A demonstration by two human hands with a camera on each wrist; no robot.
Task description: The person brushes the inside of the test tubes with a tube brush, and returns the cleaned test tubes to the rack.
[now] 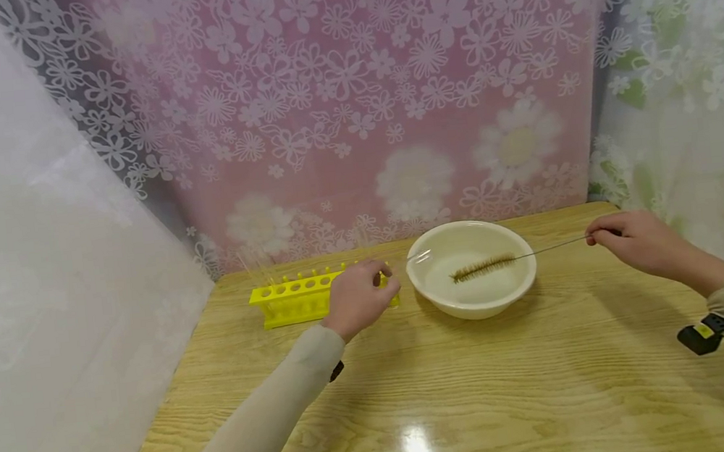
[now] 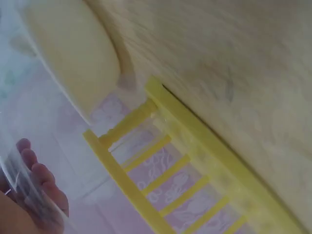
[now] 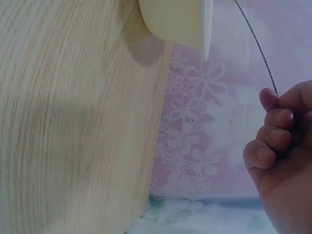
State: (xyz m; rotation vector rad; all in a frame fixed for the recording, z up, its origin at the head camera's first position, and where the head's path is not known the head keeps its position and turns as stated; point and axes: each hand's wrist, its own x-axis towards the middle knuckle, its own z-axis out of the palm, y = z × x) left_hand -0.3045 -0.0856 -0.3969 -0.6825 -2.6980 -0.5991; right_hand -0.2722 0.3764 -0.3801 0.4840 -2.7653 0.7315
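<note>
My right hand [image 1: 631, 238] well right of white basin [image 1: 475, 310], thumb and index pinching twisted wire handle [image 1: 556, 245], other fingers curled in. Brush [image 1: 484, 268] on that wire: brown bristles over basin, tip toward basin's left side. My left hand [image 1: 357, 295] left of basin, fingers curled round clear tube [image 1: 420, 256]; tube end reaches basin's left rim, can't tell if touching. Yellow rack [image 1: 297, 298] left of basin, partly hidden behind left hand. All over wooden table [image 1: 482, 389].
</note>
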